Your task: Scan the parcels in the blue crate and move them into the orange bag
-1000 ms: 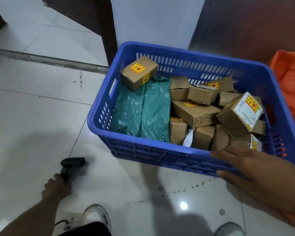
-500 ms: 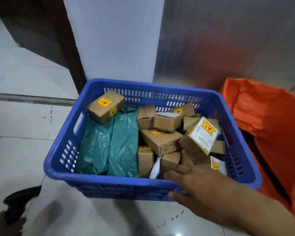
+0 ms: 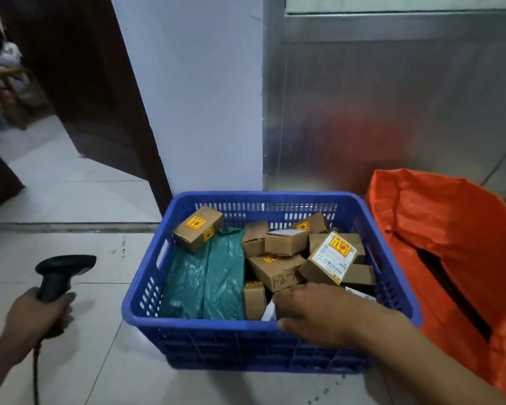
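Nearby, orange bag [image 3: 450, 244] flanks blue crate [image 3: 187, 320]; left hand [image 3: 32, 314] grips scanner [image 3: 59, 276].

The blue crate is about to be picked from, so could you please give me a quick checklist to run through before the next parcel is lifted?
1. Scanner in the left hand: ok, gripped by its handle.
2. Right hand over the blue crate: ok, at the near parcels.
3. Grip on a parcel: cannot tell, fingers hide it.
4. Orange bag open: ok, dark slit shows.
5. Scanner aimed at a label: not ok, it is outside the crate.
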Demonstrator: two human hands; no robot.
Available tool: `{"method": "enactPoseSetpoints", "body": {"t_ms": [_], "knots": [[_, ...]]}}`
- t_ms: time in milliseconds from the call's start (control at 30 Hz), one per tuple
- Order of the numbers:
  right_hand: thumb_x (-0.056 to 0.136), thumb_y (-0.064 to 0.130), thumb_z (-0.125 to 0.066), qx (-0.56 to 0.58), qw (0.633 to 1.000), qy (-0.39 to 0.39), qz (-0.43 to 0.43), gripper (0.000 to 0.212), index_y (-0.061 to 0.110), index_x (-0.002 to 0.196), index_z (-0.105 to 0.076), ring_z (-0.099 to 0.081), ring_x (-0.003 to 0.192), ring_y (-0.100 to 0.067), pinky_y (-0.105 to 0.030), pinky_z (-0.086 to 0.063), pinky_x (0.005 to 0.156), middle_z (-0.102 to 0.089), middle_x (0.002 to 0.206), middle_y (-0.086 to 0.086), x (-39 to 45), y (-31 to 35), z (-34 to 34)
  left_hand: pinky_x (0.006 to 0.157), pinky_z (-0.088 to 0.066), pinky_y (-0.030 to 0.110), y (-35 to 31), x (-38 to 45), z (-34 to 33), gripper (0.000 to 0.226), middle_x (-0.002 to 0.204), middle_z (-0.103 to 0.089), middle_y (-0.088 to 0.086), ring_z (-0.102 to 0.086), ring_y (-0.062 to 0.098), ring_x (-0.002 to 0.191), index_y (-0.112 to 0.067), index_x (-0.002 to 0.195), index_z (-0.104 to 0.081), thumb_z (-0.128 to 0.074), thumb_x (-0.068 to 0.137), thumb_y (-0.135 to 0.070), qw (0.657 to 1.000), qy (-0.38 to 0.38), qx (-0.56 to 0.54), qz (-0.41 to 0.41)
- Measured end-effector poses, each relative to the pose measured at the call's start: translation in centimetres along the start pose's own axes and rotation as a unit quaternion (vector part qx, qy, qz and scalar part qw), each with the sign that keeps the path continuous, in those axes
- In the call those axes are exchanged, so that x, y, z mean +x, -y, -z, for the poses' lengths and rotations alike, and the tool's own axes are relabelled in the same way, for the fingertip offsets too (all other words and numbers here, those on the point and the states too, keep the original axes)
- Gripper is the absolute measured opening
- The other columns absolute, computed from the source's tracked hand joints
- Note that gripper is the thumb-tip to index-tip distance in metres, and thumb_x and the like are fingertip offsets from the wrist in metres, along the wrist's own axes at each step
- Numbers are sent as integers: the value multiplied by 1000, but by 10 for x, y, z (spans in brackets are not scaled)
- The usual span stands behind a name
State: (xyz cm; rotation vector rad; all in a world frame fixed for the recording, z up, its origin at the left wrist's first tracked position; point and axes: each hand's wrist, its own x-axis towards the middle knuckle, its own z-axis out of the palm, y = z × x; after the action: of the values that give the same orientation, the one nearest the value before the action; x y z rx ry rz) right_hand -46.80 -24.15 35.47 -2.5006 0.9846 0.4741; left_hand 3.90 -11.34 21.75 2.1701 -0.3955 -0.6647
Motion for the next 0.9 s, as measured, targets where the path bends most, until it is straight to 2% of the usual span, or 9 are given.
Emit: {"method": "enactPoseSetpoints", "body": {"t_ms": [100, 167, 233, 367, 467, 600, 700, 800, 900], "knots": [[100, 43, -48, 23, 999, -20, -12, 32, 26, 126, -54, -55, 119, -25, -46, -48, 98, -60, 129, -2, -8, -4, 6, 56, -51, 33, -68, -67, -9, 25, 66, -57, 16, -50, 24, 48, -1, 95, -59, -75, 89, -18, 997, -20, -57, -49], [101, 42, -48, 23, 999, -18, -22, 35, 26, 131, -52, -55, 119, -27, -47, -47, 99, -59, 130, -3, -12, -5, 9, 50, -48, 28, -102, -94, -20, 20, 67, -54, 12, -46, 22, 48, -9, 94, -56, -72, 91, -21, 992, 25, -96, -72], [102, 42, -47, 22, 999, -17, -29, 37, 25, 135, -50, -54, 119, -28, -46, -46, 100, -59, 130, -5, -15, -5, 11, 50, -47, 27, -127, -115, -34, 17, 67, -55, 11, -46, 22, 49, -12, 90, -57, -70, 92, -24, 989, 64, -107, -85], [103, 42, -47, 22, 999, -24, -33, 40, 21, 137, -49, -54, 121, -29, -44, -46, 100, -57, 132, -8, -17, -3, 16, 56, -55, 32, -167, -148, -59, 21, 75, -67, 12, -59, 24, 58, -2, 92, -66, -70, 92, -22, 985, 109, -103, -80], [102, 46, -47, 28, 998, -35, -34, 45, 25, 142, -47, -52, 124, -26, -41, -45, 101, -53, 139, -6, -15, -7, 15, 42, -53, 24, -190, -174, -81, 16, 70, -69, 13, -59, 19, 46, 1, 89, -64, -66, 94, -14, 975, 176, -126, -59], [102, 44, -47, 30, 998, -38, -39, 48, 27, 146, -44, -49, 129, -27, -38, -42, 101, -51, 145, -6, -14, -15, 15, 43, -55, 21, -209, -206, -108, 14, 59, -70, 11, -62, 13, 42, 7, 89, -66, -63, 94, -5, 947, 253, -194, -29], [101, 41, -46, 21, 997, -44, -64, 46, 28, 145, -44, -51, 127, -30, -37, -41, 90, -53, 142, -8, -11, -23, 14, 41, -53, 20, -219, -228, -128, 14, 57, -68, 10, -60, 13, 40, 4, 83, -64, -59, 94, -4, 928, 292, -230, -3], [101, 39, -48, 26, 995, -58, -76, 41, 26, 140, -47, -53, 123, -29, -36, -39, 84, -56, 138, -8, -6, -27, 16, 39, -51, 22, -222, -240, -139, 8, 58, -66, 10, -57, 13, 39, 2, 88, -62, -59, 93, -4, 920, 305, -248, 0], [102, 40, -46, 35, 994, -64, -83, 41, 23, 140, -48, -54, 119, -28, -34, -38, 81, -57, 135, -9, -1, -28, 17, 39, -46, 24, -213, -247, -144, 9, 57, -61, 5, -50, 13, 40, -8, 85, -61, -65, 89, -15, 926, 301, -227, -1]]}}
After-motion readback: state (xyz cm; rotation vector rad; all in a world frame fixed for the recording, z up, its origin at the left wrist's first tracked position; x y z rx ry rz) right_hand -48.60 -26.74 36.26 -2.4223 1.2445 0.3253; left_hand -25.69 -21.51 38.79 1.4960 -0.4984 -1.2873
